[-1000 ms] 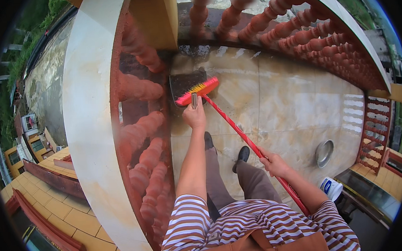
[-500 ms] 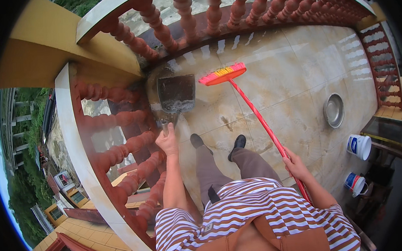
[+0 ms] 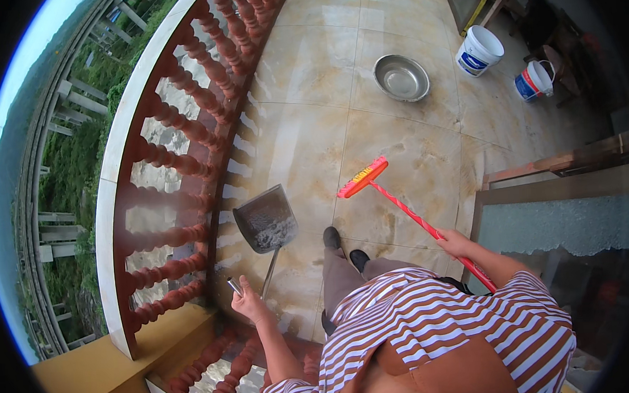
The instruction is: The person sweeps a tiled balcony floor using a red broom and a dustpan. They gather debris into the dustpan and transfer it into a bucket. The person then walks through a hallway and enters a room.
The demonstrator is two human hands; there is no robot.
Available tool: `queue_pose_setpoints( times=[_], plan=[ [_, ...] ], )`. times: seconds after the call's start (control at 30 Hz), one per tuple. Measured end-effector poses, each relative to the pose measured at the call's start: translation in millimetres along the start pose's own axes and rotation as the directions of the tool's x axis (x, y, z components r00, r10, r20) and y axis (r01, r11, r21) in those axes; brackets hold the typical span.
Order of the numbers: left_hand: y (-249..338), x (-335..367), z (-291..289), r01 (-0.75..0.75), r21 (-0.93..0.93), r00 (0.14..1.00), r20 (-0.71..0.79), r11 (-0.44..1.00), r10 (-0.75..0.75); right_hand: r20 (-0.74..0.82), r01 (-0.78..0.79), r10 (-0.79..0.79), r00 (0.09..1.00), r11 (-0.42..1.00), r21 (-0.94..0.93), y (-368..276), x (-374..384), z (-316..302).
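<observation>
My left hand [image 3: 249, 304] is closed around the metal handle of a dark grey dustpan [image 3: 284, 206], and the handle's end pokes out beside my thumb. Whitish wet-looking matter lies in the pan, which is beside the balusters. My right hand [image 3: 455, 244] grips the red striped stick of a broom [image 3: 409, 211]. The broom's head, with pink and yellow bristles, is right of the dustpan and apart from it, beyond my feet. Whether the bristles touch the floor I cannot tell.
A red baluster railing [image 3: 183, 125] with a white top runs along the left. Wet patches and brown stains mark the tiled floor [image 3: 311, 136]. Farther off are a metal basin [image 3: 402, 78] and two white buckets [image 3: 479, 50] [image 3: 534, 80]. A glass panel [image 3: 543, 220] stands at my right.
My view and body have turned right, so the basin and buckets now appear ahead. Both hands keep their holds. The dustpan has swung away from the railing corner.
</observation>
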State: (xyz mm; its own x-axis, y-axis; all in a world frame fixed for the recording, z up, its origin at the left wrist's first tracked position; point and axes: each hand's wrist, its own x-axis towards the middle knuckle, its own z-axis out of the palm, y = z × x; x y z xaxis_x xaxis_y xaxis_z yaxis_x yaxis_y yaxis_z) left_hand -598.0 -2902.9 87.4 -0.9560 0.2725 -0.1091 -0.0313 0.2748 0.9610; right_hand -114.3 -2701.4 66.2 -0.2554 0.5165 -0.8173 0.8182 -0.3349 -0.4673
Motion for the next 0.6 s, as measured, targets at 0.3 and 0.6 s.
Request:
queue_pose_setpoints(
  times=[0.3, 0.6],
  plan=[
    [92, 76, 242, -0.148, -0.053, 0.887, 0.434, 0.988, 0.156, -0.181, -0.110, 0.221, 0.958, 0.870, 0.480, 70, 13, -19],
    [192, 60, 529, -0.247, -0.099, 0.640, 0.730, 0.964, 0.239, -0.308, -0.079, 0.442, 0.843, 0.667, 0.741, 85, 20, -82]
  ],
)
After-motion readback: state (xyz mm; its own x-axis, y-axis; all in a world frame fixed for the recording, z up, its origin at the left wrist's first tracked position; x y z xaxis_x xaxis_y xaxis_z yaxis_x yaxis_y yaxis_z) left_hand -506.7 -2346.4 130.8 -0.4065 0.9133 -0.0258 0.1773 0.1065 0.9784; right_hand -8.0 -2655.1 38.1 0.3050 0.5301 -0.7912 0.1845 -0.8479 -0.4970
